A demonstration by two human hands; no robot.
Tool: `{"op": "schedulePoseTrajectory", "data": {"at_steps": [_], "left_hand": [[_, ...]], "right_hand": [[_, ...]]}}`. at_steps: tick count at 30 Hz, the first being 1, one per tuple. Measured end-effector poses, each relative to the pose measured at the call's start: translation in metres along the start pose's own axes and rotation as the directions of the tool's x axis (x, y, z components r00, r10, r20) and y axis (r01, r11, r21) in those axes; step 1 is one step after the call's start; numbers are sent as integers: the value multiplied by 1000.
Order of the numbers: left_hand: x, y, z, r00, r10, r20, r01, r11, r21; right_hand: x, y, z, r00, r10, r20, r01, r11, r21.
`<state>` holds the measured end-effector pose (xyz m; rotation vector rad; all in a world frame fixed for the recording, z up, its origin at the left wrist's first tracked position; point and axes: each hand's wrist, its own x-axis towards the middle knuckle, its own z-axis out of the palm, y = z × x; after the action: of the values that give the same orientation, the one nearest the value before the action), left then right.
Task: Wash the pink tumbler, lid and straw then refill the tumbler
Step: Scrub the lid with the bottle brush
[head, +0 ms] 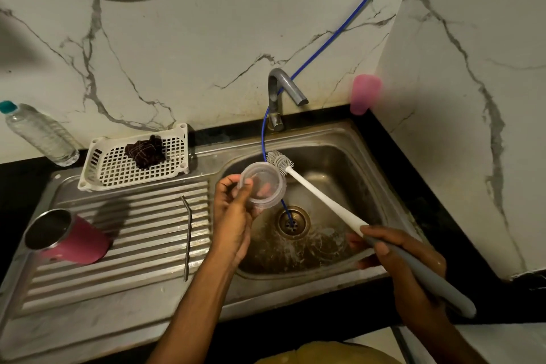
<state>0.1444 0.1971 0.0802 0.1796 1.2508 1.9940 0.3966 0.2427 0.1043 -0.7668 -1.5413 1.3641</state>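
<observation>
Over the sink (363, 156), the left hand (233, 216) pinches the clear lid (263, 185) by its rim, thumb on the near edge. The right hand (396, 263) is curled round the grey grip of a bottle brush (325, 201), whose bristle head sits at the lid's far edge, seemingly touching it. The pink tumbler (69, 236) lies tipped on the ribbed draining surface (141, 233), the metal straw (187, 236) lying beside it, apart. A blue hose (339, 29) runs into the drain.
</observation>
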Motion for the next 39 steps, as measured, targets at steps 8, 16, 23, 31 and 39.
{"op": "schedulePoseTrajectory", "data": {"at_steps": [8, 16, 23, 31, 39], "left_hand": [[7, 0, -8, 991, -9, -137, 25, 993, 118], [8, -1, -15, 971, -221, -93, 219, 975, -38], [5, 4, -20, 976, -219, 6, 219, 975, -46], [4, 1, -7, 988, -152, -20, 148, 980, -137], [6, -4, 0, 989, -135, 63, 144, 977, -155]], "right_hand": [[1, 4, 7, 990, -123, 64, 122, 992, 14], [7, 6, 9, 990, -108, 93, 108, 994, 3], [16, 5, 3, 977, 66, 203, -61, 998, -27], [-7, 6, 0, 966, -195, 171, 217, 969, -119], [-15, 7, 1, 984, -151, 98, 160, 983, -92]]}}
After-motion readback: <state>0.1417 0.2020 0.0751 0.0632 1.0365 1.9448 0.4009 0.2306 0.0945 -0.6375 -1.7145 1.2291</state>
